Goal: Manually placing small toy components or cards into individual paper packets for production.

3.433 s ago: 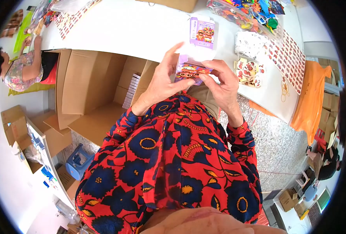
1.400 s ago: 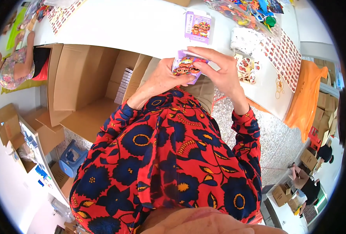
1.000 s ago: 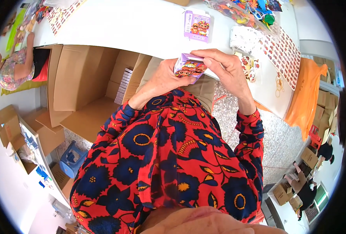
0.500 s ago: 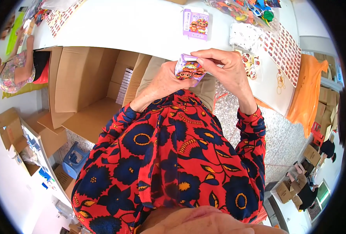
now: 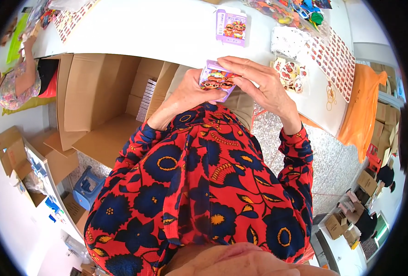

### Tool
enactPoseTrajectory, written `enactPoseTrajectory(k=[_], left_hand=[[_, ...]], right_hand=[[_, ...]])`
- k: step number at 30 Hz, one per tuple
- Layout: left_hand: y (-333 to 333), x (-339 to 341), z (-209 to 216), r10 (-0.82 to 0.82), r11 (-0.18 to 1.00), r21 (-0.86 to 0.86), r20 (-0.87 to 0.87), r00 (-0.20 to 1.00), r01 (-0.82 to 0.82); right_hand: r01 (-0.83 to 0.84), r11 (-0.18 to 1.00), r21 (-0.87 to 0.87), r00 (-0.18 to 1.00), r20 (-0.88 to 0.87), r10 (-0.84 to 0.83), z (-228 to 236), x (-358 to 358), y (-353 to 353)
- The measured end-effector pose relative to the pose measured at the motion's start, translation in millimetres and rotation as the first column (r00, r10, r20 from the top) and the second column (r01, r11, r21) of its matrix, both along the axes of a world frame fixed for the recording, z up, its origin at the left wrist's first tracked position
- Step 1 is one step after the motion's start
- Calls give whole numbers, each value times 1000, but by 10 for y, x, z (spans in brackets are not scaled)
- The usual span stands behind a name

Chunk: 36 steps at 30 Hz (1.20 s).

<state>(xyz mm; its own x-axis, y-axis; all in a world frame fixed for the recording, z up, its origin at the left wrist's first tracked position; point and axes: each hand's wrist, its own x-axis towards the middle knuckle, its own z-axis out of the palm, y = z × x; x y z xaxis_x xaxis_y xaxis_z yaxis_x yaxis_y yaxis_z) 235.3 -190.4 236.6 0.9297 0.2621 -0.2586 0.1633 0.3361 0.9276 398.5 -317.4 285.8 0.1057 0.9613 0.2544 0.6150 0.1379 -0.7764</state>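
Probably light, crushable card, the box (image 5: 217, 83) suits gentle side holding: the left hand's (image 5: 189, 93) grip clasps it; the right hand's (image 5: 266, 86), at its top, is unclear.

wht wall (image 5: 6, 211), spkld flr (image 5: 323, 170), blu stool (image 5: 88, 187)

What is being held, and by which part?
A purple box: the left hand grips its left side, thumb on the front; the right hand is at its top right.
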Motion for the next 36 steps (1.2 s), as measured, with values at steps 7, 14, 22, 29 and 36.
enactPoseTrajectory(k=[7,14,22,29,36], left_hand=[[-11,-28,-33,-93,996,3,-25,995,93],[42,-28,75,-148,988,-36,3,989,148],[14,-48,94,-158,987,-14,-49,986,158],[98,8,204,-164,986,-4,-96,982,164],[76,17,81,-118,963,252,64,991,98]], right_hand=[[-74,997,30,997,31,73,-49,53,-18],[-99,995,33,989,-110,102,-57,-53,18],[-130,988,79,991,-6,130,-124,-48,18],[-56,996,76,944,-320,78,-220,-139,3],[1,1000,25,808,-589,14,-127,-57,-50]])
